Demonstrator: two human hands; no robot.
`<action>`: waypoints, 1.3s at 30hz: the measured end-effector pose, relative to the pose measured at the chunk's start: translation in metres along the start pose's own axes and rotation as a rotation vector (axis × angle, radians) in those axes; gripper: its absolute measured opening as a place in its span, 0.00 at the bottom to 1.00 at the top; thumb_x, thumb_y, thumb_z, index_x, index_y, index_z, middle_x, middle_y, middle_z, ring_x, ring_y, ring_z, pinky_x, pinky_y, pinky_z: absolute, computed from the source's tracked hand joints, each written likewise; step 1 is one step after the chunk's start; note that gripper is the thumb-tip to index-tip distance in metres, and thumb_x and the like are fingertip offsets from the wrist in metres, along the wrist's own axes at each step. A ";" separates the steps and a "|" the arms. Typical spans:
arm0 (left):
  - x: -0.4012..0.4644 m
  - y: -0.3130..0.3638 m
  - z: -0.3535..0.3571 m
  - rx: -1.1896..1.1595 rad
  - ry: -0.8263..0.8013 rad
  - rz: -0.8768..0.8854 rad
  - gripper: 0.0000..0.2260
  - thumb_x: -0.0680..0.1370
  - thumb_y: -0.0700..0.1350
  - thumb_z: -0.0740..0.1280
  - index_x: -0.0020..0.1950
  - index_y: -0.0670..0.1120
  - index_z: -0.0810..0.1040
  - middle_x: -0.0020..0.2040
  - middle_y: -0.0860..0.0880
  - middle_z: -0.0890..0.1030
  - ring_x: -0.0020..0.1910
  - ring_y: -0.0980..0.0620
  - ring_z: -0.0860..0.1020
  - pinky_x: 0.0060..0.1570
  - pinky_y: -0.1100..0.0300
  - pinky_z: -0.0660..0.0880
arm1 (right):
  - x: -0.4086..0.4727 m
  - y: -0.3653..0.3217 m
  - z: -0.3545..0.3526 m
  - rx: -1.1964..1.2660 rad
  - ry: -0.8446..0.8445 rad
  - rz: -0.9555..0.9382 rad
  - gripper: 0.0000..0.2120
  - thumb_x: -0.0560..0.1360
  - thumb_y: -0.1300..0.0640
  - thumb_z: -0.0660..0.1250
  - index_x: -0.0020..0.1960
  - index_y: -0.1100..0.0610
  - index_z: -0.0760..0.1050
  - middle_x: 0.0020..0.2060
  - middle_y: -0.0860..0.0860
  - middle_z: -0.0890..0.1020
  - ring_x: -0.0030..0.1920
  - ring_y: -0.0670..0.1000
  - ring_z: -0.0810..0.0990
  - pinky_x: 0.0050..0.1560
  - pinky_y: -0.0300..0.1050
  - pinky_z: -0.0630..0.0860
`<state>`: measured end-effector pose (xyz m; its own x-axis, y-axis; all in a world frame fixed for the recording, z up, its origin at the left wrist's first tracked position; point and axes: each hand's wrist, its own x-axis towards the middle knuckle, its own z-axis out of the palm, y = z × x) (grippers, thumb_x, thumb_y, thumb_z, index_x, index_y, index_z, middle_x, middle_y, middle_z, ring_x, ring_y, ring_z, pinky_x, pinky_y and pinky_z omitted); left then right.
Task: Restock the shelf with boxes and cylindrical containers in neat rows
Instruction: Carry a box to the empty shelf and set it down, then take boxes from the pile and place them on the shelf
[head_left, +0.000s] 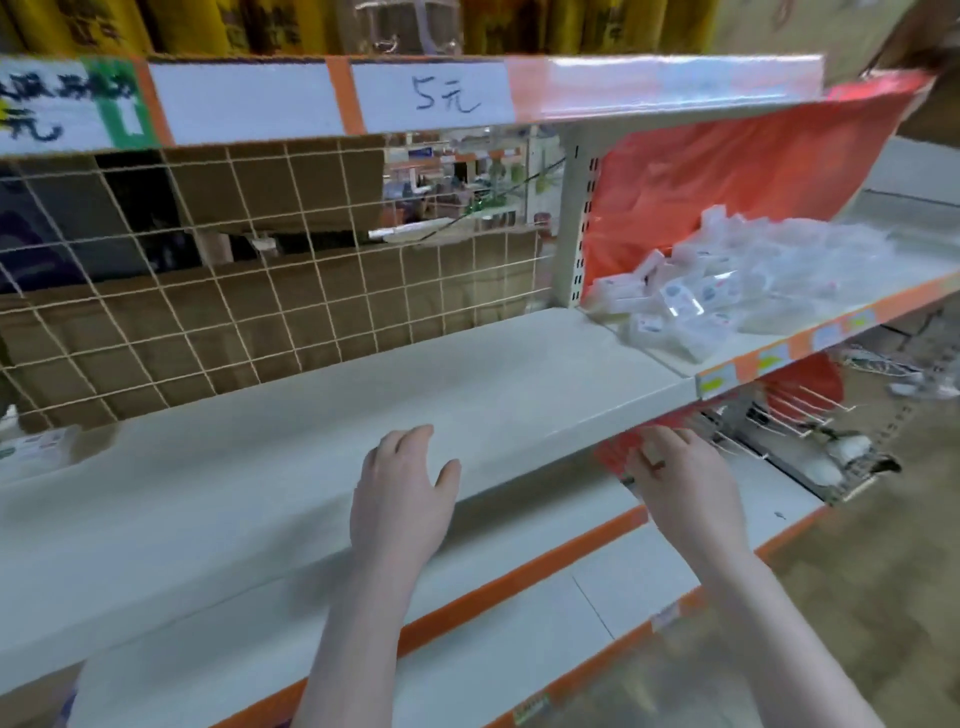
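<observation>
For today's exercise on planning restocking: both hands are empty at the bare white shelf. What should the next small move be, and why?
Probably reach the right hand toward the heap of small white boxes on the next shelf section. The left hand hovers open over the white shelf, and neither hand holds stock.

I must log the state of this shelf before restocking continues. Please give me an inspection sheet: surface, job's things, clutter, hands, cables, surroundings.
Surface: white shelf board, bare across the middle.
Job's things: small white boxes in a loose heap on the neighbouring board, not in rows; no cylindrical containers seen there.
Clutter: red plastic sheet hanging behind the heap.
Hands: left hand open over the shelf edge, holding nothing; right hand at red packaging below the shelf, grip unclear.
Cables: nothing seen.
Surroundings: wire grid back, handwritten price label, yellow goods above.
</observation>
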<state>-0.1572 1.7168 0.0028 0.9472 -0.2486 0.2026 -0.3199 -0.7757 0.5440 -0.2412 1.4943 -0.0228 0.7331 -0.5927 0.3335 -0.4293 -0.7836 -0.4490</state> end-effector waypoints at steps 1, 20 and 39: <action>0.001 0.013 0.007 -0.007 -0.008 0.000 0.21 0.79 0.52 0.60 0.72 0.50 0.66 0.71 0.51 0.67 0.70 0.51 0.65 0.64 0.57 0.66 | 0.003 0.013 -0.006 0.020 0.010 -0.004 0.09 0.76 0.57 0.63 0.55 0.56 0.78 0.49 0.55 0.79 0.50 0.58 0.75 0.45 0.50 0.72; 0.134 0.206 0.180 -0.069 -0.099 0.136 0.20 0.78 0.50 0.62 0.70 0.49 0.69 0.68 0.50 0.70 0.67 0.49 0.67 0.63 0.57 0.65 | 0.168 0.215 -0.041 0.047 0.128 0.174 0.10 0.76 0.57 0.63 0.54 0.56 0.78 0.50 0.55 0.80 0.54 0.56 0.74 0.47 0.47 0.66; 0.232 0.311 0.265 -0.063 0.074 -0.108 0.20 0.77 0.48 0.65 0.69 0.48 0.70 0.67 0.49 0.71 0.67 0.49 0.67 0.64 0.57 0.63 | 0.378 0.305 -0.012 0.139 0.045 -0.189 0.15 0.74 0.61 0.67 0.61 0.60 0.76 0.54 0.57 0.79 0.55 0.60 0.75 0.52 0.50 0.70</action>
<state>-0.0315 1.2642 0.0026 0.9727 -0.1209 0.1983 -0.2195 -0.7574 0.6150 -0.1015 1.0293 -0.0236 0.7680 -0.4482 0.4575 -0.2077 -0.8500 -0.4842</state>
